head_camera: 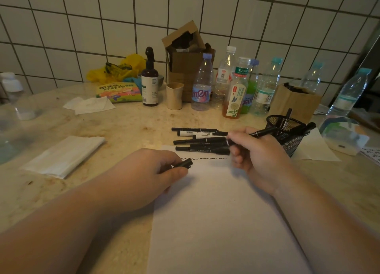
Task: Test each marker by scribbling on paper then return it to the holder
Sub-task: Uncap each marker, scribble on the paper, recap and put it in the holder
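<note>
The marker [258, 134] now being handled is sitting in the right hand [255, 152], whose fingers are curling round its barrel, its back end pointing toward the mesh holder [287, 136]; its tip is hidden behind the hand, so I cannot tell whether it is touching the paper [222, 212]. Nearest the camera, that paper is lying flat on the desk [127, 127] under both forearms. The left hand [144, 175] is resting at the sheet's left edge, its fingers pinching a short black cap [185, 163]. Just beyond the cap, a row of short black squiggles [203, 158] is running across the top of the sheet. Further back, a pile of markers [202, 139] is lying beside the sheet, seemingly waiting to be tested. To the right the holder is already carrying a few markers. The step in hand looks like the end of one test; the next move is probably calling for bringing cap and marker together, then dropping the marker upright into the holder.
</note>
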Available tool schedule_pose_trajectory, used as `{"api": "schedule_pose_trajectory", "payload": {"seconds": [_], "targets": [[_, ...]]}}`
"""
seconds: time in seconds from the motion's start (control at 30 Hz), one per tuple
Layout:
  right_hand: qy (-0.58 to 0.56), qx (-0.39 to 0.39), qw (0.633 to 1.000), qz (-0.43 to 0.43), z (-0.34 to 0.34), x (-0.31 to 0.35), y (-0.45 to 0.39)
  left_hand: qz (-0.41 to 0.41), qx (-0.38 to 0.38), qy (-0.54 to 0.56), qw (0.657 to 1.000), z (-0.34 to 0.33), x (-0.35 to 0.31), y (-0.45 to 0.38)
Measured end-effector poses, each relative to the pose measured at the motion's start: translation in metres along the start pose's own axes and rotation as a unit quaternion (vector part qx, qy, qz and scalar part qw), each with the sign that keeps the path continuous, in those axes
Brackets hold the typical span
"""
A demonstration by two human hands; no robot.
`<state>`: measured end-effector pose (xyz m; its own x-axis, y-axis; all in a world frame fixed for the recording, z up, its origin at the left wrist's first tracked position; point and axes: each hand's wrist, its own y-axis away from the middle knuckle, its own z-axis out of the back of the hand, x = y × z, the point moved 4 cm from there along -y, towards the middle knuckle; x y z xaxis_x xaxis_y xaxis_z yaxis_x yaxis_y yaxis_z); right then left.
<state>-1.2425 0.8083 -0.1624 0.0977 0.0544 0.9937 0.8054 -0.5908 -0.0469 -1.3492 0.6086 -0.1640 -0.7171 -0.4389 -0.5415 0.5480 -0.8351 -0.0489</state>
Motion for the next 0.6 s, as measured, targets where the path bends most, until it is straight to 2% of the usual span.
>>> {"api": "schedule_pose_trajectory", "payload": {"seconds": [0.07, 0.2, 0.33, 0.6], "targets": [[-0.051, 0.070, 0.996, -0.006, -0.009, 0.001, 0.004, 0.004, -0.004, 0.003, 1.000, 0.000, 0.000, -0.001], [-0.073, 0.104, 0.992, -0.007, -0.015, 0.003, 0.008, 0.011, -0.002, -0.003, 1.000, 0.000, -0.001, -0.001], [-0.050, 0.106, 0.993, -0.001, -0.015, 0.003, 0.009, 0.004, 0.003, 0.000, 1.000, 0.000, 0.000, -0.002], [0.053, 0.202, 0.978, 0.003, -0.023, 0.001, 0.019, 0.009, 0.015, -0.009, 1.000, -0.002, -0.002, -0.001]]}}
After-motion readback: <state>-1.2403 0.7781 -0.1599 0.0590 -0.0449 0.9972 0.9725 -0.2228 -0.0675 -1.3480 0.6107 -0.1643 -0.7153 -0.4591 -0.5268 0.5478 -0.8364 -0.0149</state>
